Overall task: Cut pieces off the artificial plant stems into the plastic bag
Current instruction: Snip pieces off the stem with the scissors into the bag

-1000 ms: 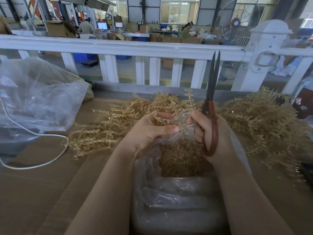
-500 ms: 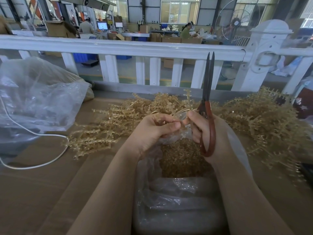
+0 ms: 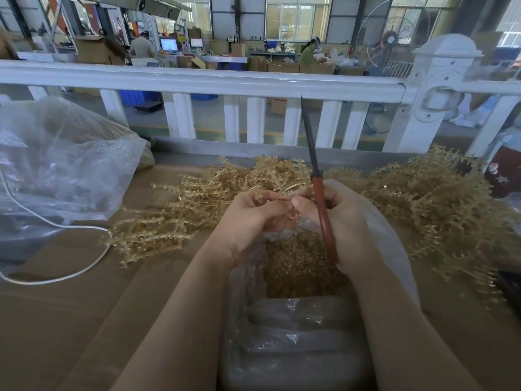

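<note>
2 hands meet over the open plastic bag [image 3: 394, 249], which sits low in the middle of the counter [image 3: 70, 306] and already has lots of small gold bits inside. The left hand [image 3: 251, 218] pinches a thin gold stem [image 3: 284, 187] with curled fingers. The right hand [image 3: 346, 221] is wrapped around the red handle of the scissors [image 3: 318, 193], and its thumb also touches the stem. The 2 hands are touching at the fingertips.

The scissors stand almost straight up. Their long side runs from the handle near the person up to the tip, which points away and leans a little to the left. The blades look closed together. The stem runs up and away from the fingers toward the pile of stems [image 3: 197, 198] behind.

What could go wrong? The fingers sit very close to the blades, so a cut could nick a thumb. The stem is thin and springy, so a cut piece might jump past the bag onto the counter. The soft bag edge could also fold in and block the opening.
</note>
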{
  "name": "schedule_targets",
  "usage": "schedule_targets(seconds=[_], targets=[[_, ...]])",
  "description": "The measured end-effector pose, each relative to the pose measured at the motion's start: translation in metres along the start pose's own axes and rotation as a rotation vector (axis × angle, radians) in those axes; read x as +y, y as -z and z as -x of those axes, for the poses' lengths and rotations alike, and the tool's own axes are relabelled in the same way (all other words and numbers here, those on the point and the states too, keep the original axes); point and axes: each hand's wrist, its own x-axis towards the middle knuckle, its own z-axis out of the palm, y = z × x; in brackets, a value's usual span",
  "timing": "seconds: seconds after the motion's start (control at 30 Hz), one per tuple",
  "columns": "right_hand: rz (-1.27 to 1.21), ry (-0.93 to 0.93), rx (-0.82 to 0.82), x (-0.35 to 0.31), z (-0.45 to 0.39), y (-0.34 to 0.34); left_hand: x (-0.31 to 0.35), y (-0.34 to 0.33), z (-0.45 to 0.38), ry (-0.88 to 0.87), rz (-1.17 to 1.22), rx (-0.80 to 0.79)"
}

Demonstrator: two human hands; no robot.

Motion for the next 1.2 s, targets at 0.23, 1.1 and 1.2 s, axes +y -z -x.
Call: schedule_targets(seconds=[0.23,1.1,1.2], targets=[[0.077,-0.001,0.021,-0.001,-0.001,0.002,-0.001,0.004,-0.001,0.006,0.053,-0.084],[0.985,0.198,-0.055,0.006,0.006,0.007,0.003,0.025,-0.006,-0.31,-0.063,0.342],[0.989,0.207,-0.06,0.004,0.007,0.008,0.002,0.025,-0.006,-0.321,-0.06,0.329]])
